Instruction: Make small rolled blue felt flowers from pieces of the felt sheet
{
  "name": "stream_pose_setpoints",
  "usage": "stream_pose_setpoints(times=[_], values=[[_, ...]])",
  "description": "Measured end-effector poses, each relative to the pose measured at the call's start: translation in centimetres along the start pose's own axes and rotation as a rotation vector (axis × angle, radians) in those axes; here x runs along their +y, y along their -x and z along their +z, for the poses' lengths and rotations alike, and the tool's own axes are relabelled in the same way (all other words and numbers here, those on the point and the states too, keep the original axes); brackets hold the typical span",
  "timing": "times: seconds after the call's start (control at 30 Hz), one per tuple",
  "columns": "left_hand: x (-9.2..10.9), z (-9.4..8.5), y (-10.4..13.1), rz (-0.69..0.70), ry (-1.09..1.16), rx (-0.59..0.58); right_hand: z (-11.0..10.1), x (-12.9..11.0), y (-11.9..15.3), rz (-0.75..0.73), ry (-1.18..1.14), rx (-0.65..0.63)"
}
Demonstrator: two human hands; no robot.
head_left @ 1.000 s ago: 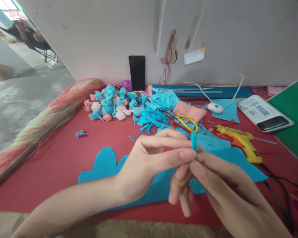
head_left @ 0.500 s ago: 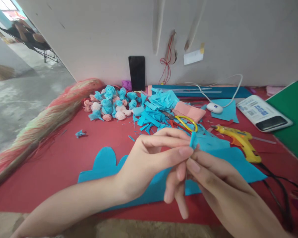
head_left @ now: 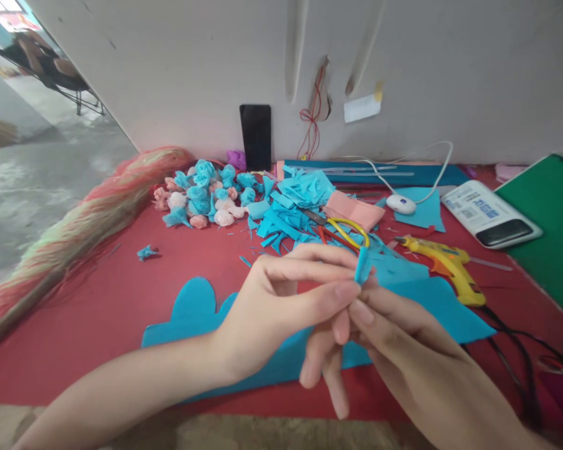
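Note:
Between my fingertips stands a small rolled piece of blue crepe paper [head_left: 362,265], upright above the work surface. My left hand [head_left: 293,294] pinches it from the left with thumb and fingers. My right hand [head_left: 394,334] pinches its lower end, thumb against the forefinger, while other fingers hang below; the base of the roll is hidden there. Beneath both hands lies a large blue paper sheet [head_left: 192,312] with a scalloped edge. Just behind the fingertips are scissors [head_left: 349,230] with yellow handles, on blue paper scraps [head_left: 304,190].
Blue, pink and white paper flowers [head_left: 201,197] are heaped at the back left. One small blue flower [head_left: 147,252] lies apart. To the right are a yellow glue gun [head_left: 450,262] with a black cord and a white box-like device [head_left: 491,214]. A phone [head_left: 256,136] leans on the wall.
The view has shifted slightly, so the scene sits a little further left. Both hands keep their pinch on the paper roll, which shows somewhat wider at the top.

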State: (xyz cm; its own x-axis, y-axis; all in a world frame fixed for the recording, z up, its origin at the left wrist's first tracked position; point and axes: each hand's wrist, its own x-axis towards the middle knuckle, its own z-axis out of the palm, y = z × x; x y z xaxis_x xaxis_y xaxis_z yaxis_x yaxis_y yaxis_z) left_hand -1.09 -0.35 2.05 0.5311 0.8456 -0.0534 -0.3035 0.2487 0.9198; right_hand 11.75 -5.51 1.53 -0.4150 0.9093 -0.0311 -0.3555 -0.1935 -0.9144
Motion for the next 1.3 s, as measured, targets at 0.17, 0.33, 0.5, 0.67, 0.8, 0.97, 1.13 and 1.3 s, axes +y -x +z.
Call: stream_pose_setpoints(times=[0.17,0.33,0.5,0.67,0.8,0.97,1.13,1.3], values=[[-0.1,-0.1,0.2,0.007,-0.013,0.019,0.2,-0.3,-0.5,-0.034,0.096,0.029],[-0.6,-0.7,-0.1,0.054,-0.008,0.008,-0.6,-0.7,0.3,-0.047,0.556,0.228],[-1.1,-0.9,-0.7,0.075,-0.003,0.059,-7.8,-1.6,3.2,-0.003,1.09,0.805],[-1.2,-0.4,-0.9,-0.035,0.017,0.003,-18.0,-1.0,5.3,0.239,1.252,1.185],[-1.2,-0.1,-1.1,-0.166,0.057,0.008,-22.3,0.2,5.6,0.404,1.184,1.178],[-1.6,0.0,-1.4,-0.264,0.078,0.015,-23.0,0.0,7.0,0.326,0.989,1.22],[-1.9,0.0,-1.6,-0.323,0.124,0.019,-20.0,-1.5,7.7,0.046,0.703,1.004],[-1.6,0.1,-1.2,-0.346,0.228,-0.066,-15.3,-2.6,6.7,-0.068,0.592,0.85]])
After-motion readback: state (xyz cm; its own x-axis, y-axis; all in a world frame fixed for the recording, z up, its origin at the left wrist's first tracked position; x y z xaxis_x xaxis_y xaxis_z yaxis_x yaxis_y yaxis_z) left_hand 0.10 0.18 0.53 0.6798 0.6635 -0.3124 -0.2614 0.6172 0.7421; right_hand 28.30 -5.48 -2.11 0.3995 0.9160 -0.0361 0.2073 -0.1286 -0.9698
